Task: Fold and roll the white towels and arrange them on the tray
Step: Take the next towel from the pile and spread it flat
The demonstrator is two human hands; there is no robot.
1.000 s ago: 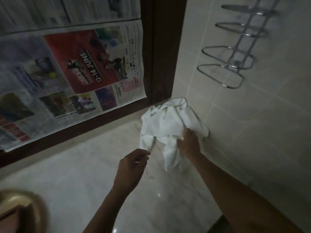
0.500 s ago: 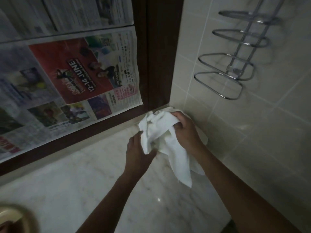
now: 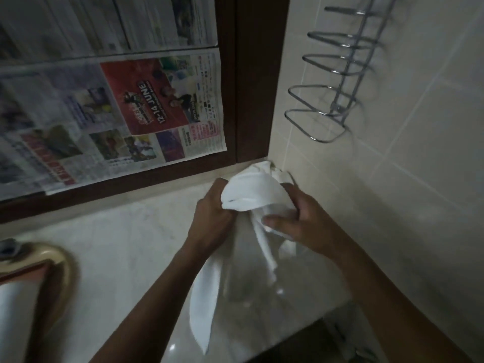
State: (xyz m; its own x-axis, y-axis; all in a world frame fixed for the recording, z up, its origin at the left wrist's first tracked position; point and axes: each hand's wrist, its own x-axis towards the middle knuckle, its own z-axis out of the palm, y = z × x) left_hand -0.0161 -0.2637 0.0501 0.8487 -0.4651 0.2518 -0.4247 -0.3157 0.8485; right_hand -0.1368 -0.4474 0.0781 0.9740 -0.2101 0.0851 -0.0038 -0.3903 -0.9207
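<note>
A crumpled white towel (image 3: 251, 191) is bunched between both hands above the marble counter (image 3: 125, 252), near the corner where the tiled wall meets the dark wooden frame. My left hand (image 3: 212, 218) grips its left side. My right hand (image 3: 301, 218) grips the right side, thumb pressed on the cloth. Two loose ends hang down: one long strip under my left forearm, one shorter strip between my wrists. At the bottom left is the rounded golden rim of a tray (image 3: 61, 260) with something white lying in it.
A chrome wire rack (image 3: 332, 100) is mounted on the tiled wall at the upper right. Newspaper sheets (image 3: 110, 108) cover the glass behind the wooden frame (image 3: 256, 74). The counter's front edge drops off at the bottom right.
Both hands have taken hold of the towel and lifted it off the counter corner. Its ends now hang down. The view has shifted, bringing the tray rim into sight.
</note>
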